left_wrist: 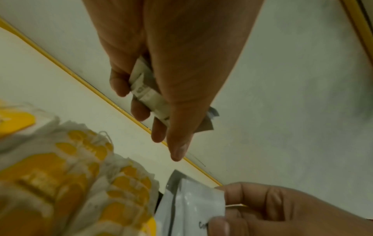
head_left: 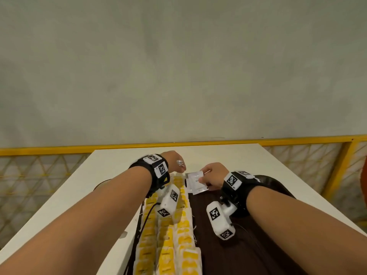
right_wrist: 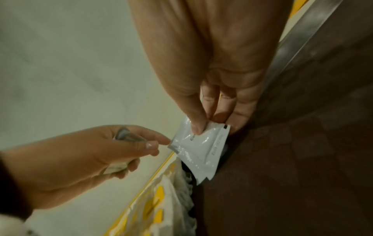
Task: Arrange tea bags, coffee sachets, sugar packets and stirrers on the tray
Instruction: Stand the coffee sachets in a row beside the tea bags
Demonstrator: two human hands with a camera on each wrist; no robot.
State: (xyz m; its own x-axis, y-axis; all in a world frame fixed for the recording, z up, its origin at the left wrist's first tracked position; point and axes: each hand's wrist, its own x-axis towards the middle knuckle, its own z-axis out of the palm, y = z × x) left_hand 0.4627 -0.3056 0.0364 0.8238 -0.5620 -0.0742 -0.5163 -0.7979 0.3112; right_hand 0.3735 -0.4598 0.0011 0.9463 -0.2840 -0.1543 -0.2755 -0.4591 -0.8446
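Yellow-tagged tea bags (head_left: 174,235) lie in rows along the left side of the dark tray (head_left: 234,245), nearest the viewer. Past them, at the tray's far end, the right hand (head_left: 213,175) pinches a white sachet (head_left: 195,181) over the tray. Just left, the left hand (head_left: 175,160) is curled round small packets (left_wrist: 148,94).
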